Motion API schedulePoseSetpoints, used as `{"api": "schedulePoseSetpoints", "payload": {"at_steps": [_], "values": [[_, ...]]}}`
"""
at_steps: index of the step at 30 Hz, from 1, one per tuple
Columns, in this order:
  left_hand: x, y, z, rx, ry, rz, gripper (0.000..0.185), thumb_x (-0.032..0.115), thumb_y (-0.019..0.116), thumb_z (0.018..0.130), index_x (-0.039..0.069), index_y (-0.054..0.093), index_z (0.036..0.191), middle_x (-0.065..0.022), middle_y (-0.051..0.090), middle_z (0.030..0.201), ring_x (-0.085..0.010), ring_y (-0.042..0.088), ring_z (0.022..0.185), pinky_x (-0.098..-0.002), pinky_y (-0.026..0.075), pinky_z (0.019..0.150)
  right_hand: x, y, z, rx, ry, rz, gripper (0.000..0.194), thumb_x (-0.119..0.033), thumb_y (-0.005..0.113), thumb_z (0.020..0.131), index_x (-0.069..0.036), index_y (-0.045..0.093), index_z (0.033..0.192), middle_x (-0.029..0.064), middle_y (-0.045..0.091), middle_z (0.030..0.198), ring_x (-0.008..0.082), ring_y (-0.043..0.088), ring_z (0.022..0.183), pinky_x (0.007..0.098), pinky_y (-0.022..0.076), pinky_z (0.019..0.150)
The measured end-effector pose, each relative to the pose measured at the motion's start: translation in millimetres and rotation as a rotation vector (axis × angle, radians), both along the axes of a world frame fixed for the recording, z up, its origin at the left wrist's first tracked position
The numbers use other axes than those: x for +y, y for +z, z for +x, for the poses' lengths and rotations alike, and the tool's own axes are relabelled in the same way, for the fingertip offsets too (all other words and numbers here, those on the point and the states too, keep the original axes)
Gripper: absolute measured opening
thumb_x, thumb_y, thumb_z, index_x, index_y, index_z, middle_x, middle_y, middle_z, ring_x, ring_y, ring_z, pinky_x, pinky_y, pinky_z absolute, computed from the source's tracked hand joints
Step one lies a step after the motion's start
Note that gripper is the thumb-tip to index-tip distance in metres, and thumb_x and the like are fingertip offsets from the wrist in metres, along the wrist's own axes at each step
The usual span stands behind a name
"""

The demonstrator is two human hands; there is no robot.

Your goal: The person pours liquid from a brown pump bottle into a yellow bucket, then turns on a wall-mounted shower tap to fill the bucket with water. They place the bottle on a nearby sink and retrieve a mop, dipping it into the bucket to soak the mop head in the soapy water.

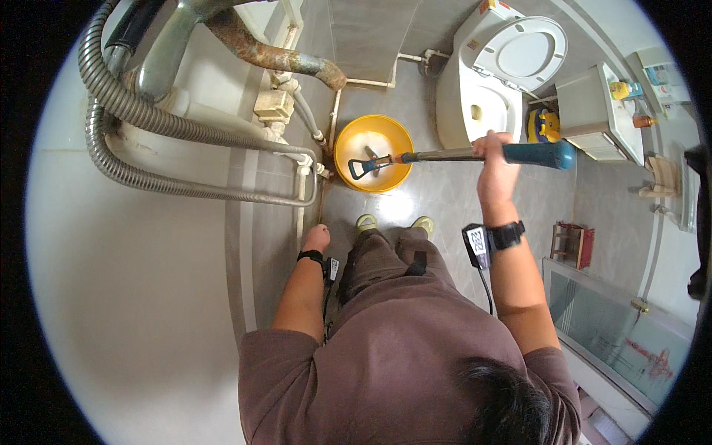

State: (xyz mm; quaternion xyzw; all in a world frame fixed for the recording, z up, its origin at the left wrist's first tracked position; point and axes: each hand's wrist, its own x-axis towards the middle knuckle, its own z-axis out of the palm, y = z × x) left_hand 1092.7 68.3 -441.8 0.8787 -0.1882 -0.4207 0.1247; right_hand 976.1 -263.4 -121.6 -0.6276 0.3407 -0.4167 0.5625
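Note:
My right hand (497, 150) grips the metal pole of a long-handled cleaning tool (445, 155), probably a mop, just beside its teal grip (539, 156). The pole runs leftward to a dark blue loop-shaped lever (361, 168) over a round yellow bucket (408, 136). Whitish, foamy-looking liquid (356, 146) lies in the bucket, with a grey part partly sunk in it. By my left thigh hangs my left hand (316, 238), its fingers curled and nothing visible in them. Both wrists wear black straps with small devices.
Behind the bucket to the right stands a toilet (478, 105), lid raised. A white cabinet (595, 119) holds bottles. At left are a metal shower hose (183, 183), a rusty pipe (278, 55) and wall piping. A small red-sided rack (575, 245) sits near a glass panel (612, 317).

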Motion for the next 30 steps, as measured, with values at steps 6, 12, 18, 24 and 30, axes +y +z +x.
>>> {"api": "schedulePoseSetpoints", "payload": {"at_steps": [6,12,18,24,30], "values": [[6.6,3.8,-11.8,-0.007,0.05,-0.013,0.027,0.021,0.041,0.083,0.008,0.058,0.099,-0.0184,0.057,0.1,-0.0367,0.052,0.096,-0.0418,0.042,0.083,-8.7,-4.0,-15.9,-0.045,-0.019,0.123,0.015,-0.008,0.055,0.082,-0.005,0.046,0.069,0.0022,0.049,0.063,0.0108,0.046,0.061,0.0249,0.0375,0.064],[-6.9,23.1,-14.8,0.021,0.147,-0.035,0.028,0.023,0.042,0.084,0.008,0.058,0.101,-0.0186,0.058,0.1,-0.0362,0.053,0.095,-0.0416,0.043,0.082,11.0,-19.4,-27.7,0.057,-0.005,-0.006,0.012,-0.009,0.055,0.083,-0.006,0.046,0.074,0.0019,0.05,0.063,0.0106,0.047,0.061,0.0258,0.0403,0.062],[-32.4,27.8,-13.5,0.061,0.13,-0.117,0.032,0.026,0.042,0.085,0.006,0.055,0.108,-0.0181,0.054,0.11,-0.035,0.049,0.102,-0.0419,0.041,0.085,38.8,-1.1,-50.1,-0.18,0.097,0.117,0.014,-0.004,0.054,0.081,-0.006,0.046,0.069,0.0014,0.049,0.062,0.0099,0.044,0.059,0.0251,0.0372,0.058],[-81.0,40.4,-13.9,0.053,0.314,-0.207,0.049,0.035,0.036,0.087,-0.001,0.043,0.121,-0.0233,0.045,0.121,-0.0371,0.044,0.109,-0.0417,0.036,0.092,56.8,107.3,-102.5,-0.386,0.265,-0.104,0.02,-0.015,0.048,0.08,-0.009,0.036,0.065,-0.0009,0.034,0.051,0.0103,0.029,0.046,0.0279,0.0309,0.049],[-123.1,55.2,-35.4,0.678,1.004,-0.59,0.074,0.06,0.028,0.085,-0.003,0.04,0.123,-0.0149,0.043,0.126,-0.0226,0.04,0.116,-0.0315,0.028,0.096,42.9,182.2,-158.1,-0.627,0.261,0.007,0.023,-0.024,0.044,0.085,-0.013,0.039,0.065,-0.0041,0.033,0.053,0.0077,0.031,0.05,0.0277,0.0283,0.06]]}}
